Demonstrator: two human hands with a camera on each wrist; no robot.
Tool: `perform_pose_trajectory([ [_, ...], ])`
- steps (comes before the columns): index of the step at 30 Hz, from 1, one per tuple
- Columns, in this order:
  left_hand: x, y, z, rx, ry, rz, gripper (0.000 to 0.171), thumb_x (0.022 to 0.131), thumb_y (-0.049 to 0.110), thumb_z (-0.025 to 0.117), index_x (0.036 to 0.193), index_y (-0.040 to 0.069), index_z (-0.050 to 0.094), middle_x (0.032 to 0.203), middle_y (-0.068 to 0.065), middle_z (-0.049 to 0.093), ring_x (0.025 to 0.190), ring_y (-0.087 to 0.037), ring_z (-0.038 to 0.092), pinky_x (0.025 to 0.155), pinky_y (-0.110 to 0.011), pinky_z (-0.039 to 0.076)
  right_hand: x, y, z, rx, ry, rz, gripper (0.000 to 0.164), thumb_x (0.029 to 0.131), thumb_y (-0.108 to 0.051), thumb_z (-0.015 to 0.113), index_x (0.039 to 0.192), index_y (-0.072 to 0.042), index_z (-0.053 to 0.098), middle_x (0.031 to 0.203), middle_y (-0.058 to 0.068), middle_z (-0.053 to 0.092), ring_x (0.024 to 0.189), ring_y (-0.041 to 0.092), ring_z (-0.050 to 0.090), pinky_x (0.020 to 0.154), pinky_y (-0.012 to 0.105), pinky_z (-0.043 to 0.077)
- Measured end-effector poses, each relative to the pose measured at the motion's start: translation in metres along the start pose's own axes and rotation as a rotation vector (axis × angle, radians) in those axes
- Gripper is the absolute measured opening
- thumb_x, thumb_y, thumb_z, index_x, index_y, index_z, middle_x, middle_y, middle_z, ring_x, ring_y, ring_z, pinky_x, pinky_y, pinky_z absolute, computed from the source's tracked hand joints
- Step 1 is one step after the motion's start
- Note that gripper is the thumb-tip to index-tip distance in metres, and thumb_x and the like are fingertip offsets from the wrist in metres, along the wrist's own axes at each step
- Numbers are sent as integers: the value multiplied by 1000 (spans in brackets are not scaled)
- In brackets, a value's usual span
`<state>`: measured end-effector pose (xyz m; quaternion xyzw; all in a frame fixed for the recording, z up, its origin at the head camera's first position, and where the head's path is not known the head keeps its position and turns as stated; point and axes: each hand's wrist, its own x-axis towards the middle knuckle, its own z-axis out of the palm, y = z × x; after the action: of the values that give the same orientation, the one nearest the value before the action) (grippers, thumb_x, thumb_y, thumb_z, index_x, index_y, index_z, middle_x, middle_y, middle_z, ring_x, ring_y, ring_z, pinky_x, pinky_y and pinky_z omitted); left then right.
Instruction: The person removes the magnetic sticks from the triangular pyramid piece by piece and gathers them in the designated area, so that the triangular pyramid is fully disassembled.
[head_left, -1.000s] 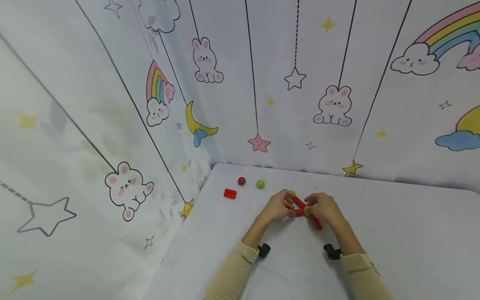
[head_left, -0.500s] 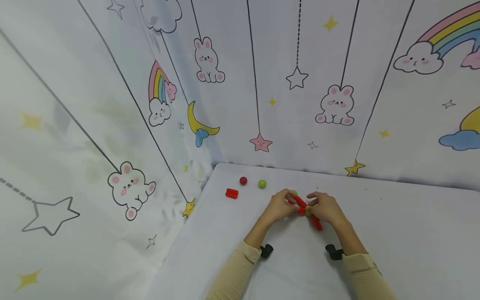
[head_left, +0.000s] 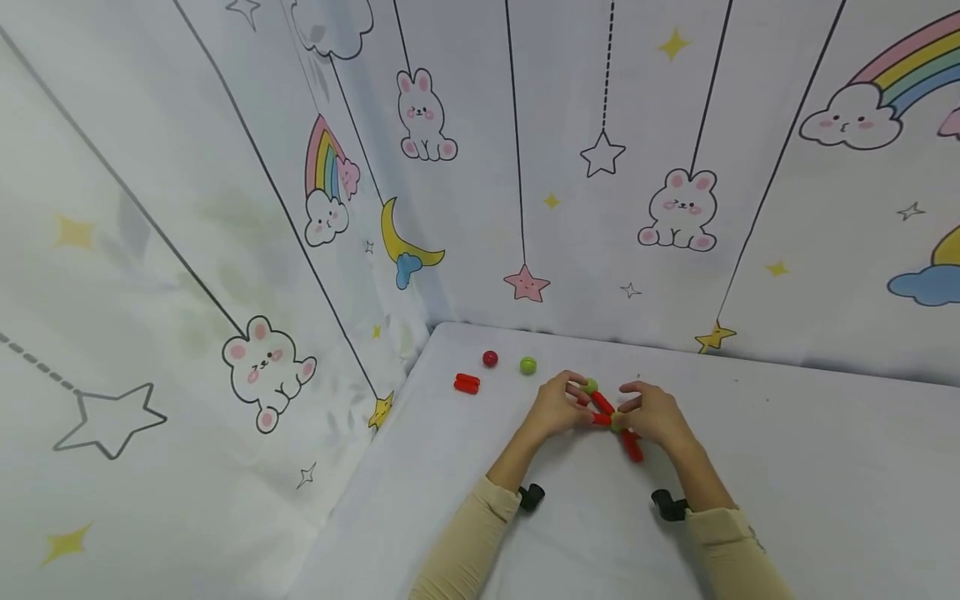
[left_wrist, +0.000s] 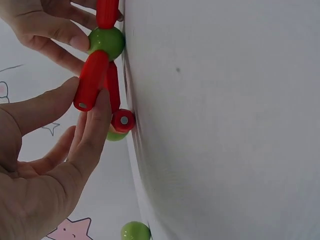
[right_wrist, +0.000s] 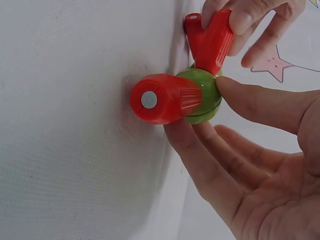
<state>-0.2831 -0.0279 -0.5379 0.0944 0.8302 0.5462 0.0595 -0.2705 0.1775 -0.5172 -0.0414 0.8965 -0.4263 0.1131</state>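
Observation:
My left hand (head_left: 558, 406) pinches a red magnetic rod (left_wrist: 91, 82) between thumb and forefinger. That rod meets a green ball (right_wrist: 202, 95), which my right hand (head_left: 655, 414) holds with its thumb on one side and fingers on the other. From the ball a second red rod (head_left: 632, 446) extends toward me, its end showing a silver disc in the right wrist view. A further red rod (head_left: 602, 402) runs from it to another green ball (head_left: 590, 386) at the back. Fingers cover part of the joined pieces.
Loose at the back left lie a red ball (head_left: 490, 358), a green ball (head_left: 528, 366) and red rods (head_left: 467, 383) side by side. A white cloth covers the table (head_left: 570, 533). Behind it hangs a printed curtain (head_left: 465, 233).
Both hands keep hold of the same pieces. The left hand has shifted a little, and more of the back green ball shows beside it. The head view has turned slightly.

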Motion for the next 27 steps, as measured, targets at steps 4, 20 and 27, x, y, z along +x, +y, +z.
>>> perform_pose_trajectory([
  [4,1,2,0,11,5,-26,65,80,-5,86,138,9,58,108,-10,74,80,-7,71,70,-25,58,0,0,0,14,4,19,67,89,-8,79,146,9,47,114,26,71,84,26,71,71,41,63],
  [20,4,1,-3,-12,11,-33,80,78,-5,88,146,12,51,108,-8,73,78,-9,72,69,-28,56,1,-1,1,-11,37,47,71,87,-4,80,148,8,45,107,21,74,81,24,70,68,37,62],
  [27,3,-1,-7,-16,0,-41,79,78,-5,88,146,12,52,109,-9,72,79,-10,72,72,-29,59,0,-3,6,1,43,49,68,87,-4,80,146,7,48,106,20,74,82,23,70,68,37,62],
])
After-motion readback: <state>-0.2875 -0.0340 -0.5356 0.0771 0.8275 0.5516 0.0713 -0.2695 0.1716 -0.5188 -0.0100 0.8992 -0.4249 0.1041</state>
